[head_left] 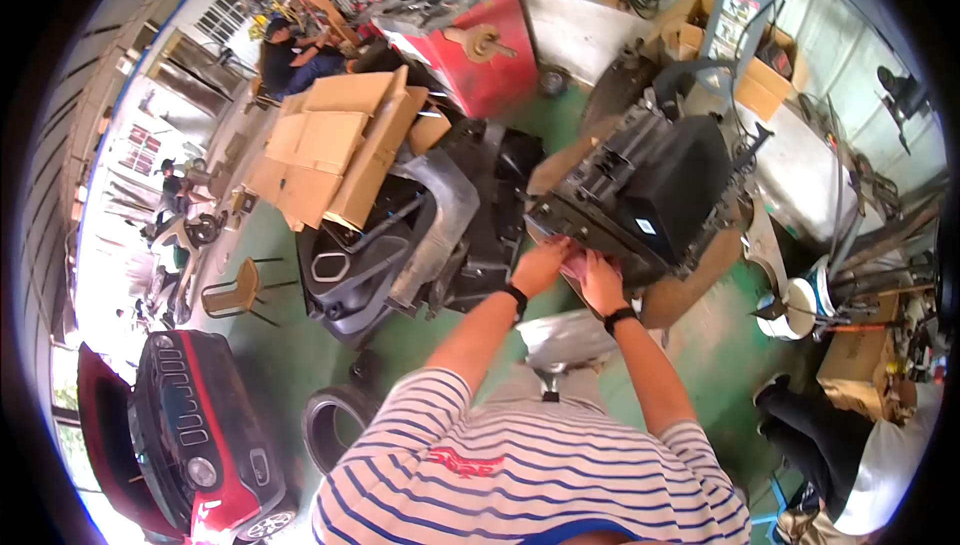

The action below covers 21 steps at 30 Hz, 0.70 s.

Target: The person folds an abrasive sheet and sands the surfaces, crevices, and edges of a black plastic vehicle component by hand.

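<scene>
Both of my hands are together at the near edge of a large black plastic assembly (675,185) that has a small white label on its side. My left hand (541,263) has its fingers bent at the assembly's corner, beside a pinkish cloth (576,265). On the other side of the cloth, my right hand (603,285) has its fingers closed on it. The left fingertips are too small to make out what they hold. Below the hands is a silvery curved piece (568,337).
Black plastic panels (365,280) and flattened cardboard (325,145) lie left of the assembly. A red machine (490,55) stands behind. A tire (335,425) and a red and black car (205,435) are lower left. One person (840,445) is lower right, another (285,60) upper left.
</scene>
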Motion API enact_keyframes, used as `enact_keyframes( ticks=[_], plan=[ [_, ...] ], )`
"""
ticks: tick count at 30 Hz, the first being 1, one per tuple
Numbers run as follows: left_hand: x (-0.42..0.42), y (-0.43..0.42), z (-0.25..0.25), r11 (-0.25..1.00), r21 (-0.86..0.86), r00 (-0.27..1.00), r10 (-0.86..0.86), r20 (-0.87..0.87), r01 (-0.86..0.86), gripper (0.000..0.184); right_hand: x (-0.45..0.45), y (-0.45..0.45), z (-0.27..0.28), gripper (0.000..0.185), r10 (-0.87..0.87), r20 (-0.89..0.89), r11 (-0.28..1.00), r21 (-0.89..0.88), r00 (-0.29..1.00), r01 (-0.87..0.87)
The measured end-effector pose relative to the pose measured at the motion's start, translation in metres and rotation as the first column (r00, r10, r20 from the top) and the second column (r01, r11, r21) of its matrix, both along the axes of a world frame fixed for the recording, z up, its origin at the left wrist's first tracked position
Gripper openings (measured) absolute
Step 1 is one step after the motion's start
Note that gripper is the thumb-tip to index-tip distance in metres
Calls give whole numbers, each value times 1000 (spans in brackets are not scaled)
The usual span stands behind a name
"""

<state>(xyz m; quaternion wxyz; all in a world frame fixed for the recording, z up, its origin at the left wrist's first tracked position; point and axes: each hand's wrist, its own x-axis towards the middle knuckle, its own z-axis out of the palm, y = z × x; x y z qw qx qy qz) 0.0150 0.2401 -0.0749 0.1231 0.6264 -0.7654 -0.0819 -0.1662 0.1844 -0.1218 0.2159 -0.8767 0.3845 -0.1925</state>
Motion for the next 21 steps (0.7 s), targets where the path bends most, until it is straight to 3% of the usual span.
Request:
enact_keyframes(
  ticks=[3,5,7,9,11,15,21],
  plan=[
    [2,-5,-10,999,-26,998,-36,55,38,47,7,-6,-17,29,-95,-188,940,-339,978,26],
    [13,-24,-14,994,-66,992,-76,96,83,43,10,-16,-19,22,-91,-212,947,-321,973,18],
    [8,-30,-2,997,77,997,-22,75,16,24,8,-11,-18,16,-95,-252,961,-276,963,23],
    [10,-38,3,991,-33,988,-126,90,130,18,6,-11,-14,8,-119,-237,925,-380,964,21],
    [11,-51,-6,979,-42,969,-189,161,198,24,7,-14,-3,12,-125,-294,938,-346,948,17],
    [11,-69,-16,958,-86,961,-271,59,275,19,14,-17,-6,22,-143,-427,955,-297,893,11],
    [27,-66,-12,887,-119,891,-453,-43,445,20,7,6,12,19,-146,-492,988,-115,858,102]
  ],
)
